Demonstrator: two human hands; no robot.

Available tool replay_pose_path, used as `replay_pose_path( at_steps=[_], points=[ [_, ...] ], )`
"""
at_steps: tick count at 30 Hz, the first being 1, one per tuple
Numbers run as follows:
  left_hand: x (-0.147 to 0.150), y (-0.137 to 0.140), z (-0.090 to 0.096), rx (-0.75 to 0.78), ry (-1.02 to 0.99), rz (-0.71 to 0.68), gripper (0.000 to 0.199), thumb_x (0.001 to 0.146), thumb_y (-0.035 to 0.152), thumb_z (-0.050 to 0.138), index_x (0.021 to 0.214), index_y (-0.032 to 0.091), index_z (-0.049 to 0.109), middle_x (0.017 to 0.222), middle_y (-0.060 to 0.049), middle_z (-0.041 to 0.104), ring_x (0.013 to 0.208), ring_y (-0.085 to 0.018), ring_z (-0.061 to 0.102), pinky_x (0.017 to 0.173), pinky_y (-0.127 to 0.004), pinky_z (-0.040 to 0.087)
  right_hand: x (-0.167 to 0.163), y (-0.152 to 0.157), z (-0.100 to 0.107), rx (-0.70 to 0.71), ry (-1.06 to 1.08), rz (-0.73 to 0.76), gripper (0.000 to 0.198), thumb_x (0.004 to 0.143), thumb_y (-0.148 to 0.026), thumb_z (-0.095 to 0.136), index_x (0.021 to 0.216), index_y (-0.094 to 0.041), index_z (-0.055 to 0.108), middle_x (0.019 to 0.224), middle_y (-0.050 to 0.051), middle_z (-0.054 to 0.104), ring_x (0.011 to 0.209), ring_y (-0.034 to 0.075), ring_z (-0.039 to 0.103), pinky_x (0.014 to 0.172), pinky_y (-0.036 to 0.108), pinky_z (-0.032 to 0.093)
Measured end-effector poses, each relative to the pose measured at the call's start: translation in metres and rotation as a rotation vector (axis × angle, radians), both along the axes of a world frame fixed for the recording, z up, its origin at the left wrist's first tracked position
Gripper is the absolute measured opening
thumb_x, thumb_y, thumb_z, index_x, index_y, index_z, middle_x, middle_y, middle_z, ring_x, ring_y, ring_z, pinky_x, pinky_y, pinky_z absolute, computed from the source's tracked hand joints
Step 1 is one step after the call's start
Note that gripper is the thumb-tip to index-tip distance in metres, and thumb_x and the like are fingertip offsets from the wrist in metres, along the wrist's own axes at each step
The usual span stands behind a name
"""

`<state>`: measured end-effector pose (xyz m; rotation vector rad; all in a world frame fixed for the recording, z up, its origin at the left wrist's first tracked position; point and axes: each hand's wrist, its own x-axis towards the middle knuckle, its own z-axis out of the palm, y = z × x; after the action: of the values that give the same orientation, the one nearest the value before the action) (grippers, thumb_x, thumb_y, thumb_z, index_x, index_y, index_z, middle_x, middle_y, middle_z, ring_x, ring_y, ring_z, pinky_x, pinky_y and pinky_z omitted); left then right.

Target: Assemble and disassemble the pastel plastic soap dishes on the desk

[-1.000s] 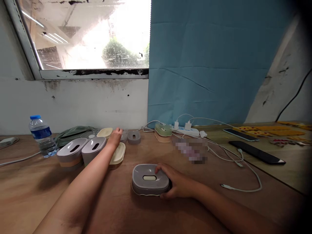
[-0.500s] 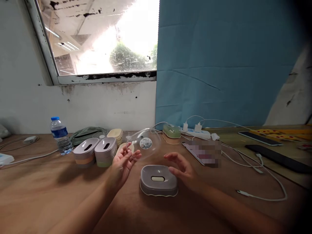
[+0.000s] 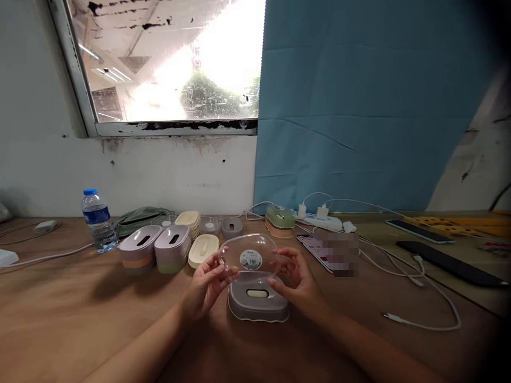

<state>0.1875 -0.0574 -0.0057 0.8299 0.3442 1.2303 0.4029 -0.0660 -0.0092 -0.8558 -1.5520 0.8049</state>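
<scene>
Left hand (image 3: 206, 282) was part-curled, the left rim of a clear plastic cover (image 3: 250, 244) pinched between thumb and fingers; the cover was held raised and tilted, round label (image 3: 250, 260) showing, by the far edge of a slotted grey plastic box (image 3: 258, 308) on the wooden table (image 3: 239, 354). Right hand (image 3: 299, 279) was half-open about the right rim, firm contact not discernible. Cover judged light, thin, springy, slippery; best gripped by opposite rims.

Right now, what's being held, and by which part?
A clear plastic cover, by its rim: left hand on its left edge, right hand on its right.
</scene>
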Motion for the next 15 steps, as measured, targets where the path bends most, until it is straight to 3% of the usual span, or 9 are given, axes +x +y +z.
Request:
replay_pose_path(
  at_steps=[5, 9, 12, 15],
  points=[
    [0.002, -0.002, -0.002, -0.009, 0.029, -0.031, 0.037, 0.072, 0.013, 0.060, 0.108, 0.021, 0.054, 0.087, -0.001, 0.056, 0.078, -0.014, 0.060, 0.083, -0.033, 0.044, 0.004, -0.009, 0.008, 0.093, -0.238, -0.072, 0.070, 0.065, -0.024, 0.064, 0.123, -0.028, 0.024, 0.115, 0.007, 0.045, 0.110, 0.022, 0.044, 0.093, 0.040, 0.038],
    [0.003, -0.002, -0.005, -0.038, 0.106, -0.056, 0.038, 0.071, 0.013, 0.062, 0.107, 0.022, 0.057, 0.083, 0.000, 0.056, 0.075, -0.012, 0.059, 0.080, -0.031, 0.044, 0.012, -0.013, 0.021, 0.245, -0.516, 0.010, 0.076, 0.060, -0.023, 0.065, 0.126, -0.027, 0.027, 0.133, 0.007, 0.028, 0.123, 0.026, 0.027, 0.100, 0.042, 0.028],
    [0.002, 0.002, -0.009, -0.005, 0.192, -0.018, 0.038, 0.068, 0.013, 0.064, 0.106, 0.020, 0.058, 0.090, -0.002, 0.059, 0.088, -0.014, 0.056, 0.088, -0.029, 0.039, 0.019, -0.007, 0.021, 0.236, -0.614, 0.047, 0.072, 0.056, -0.023, 0.067, 0.120, -0.025, 0.035, 0.126, 0.008, 0.036, 0.118, 0.028, 0.033, 0.097, 0.042, 0.031],
    [-0.003, 0.007, -0.013, 0.069, 0.327, 0.005, 0.043, 0.068, 0.015, 0.064, 0.110, 0.018, 0.056, 0.111, -0.007, 0.056, 0.106, -0.019, 0.048, 0.094, -0.030, 0.033, 0.024, 0.001, 0.014, 0.146, -0.597, 0.066, 0.070, 0.053, -0.026, 0.070, 0.115, -0.023, 0.038, 0.116, 0.008, 0.045, 0.109, 0.027, 0.042, 0.093, 0.041, 0.035]
  ],
)
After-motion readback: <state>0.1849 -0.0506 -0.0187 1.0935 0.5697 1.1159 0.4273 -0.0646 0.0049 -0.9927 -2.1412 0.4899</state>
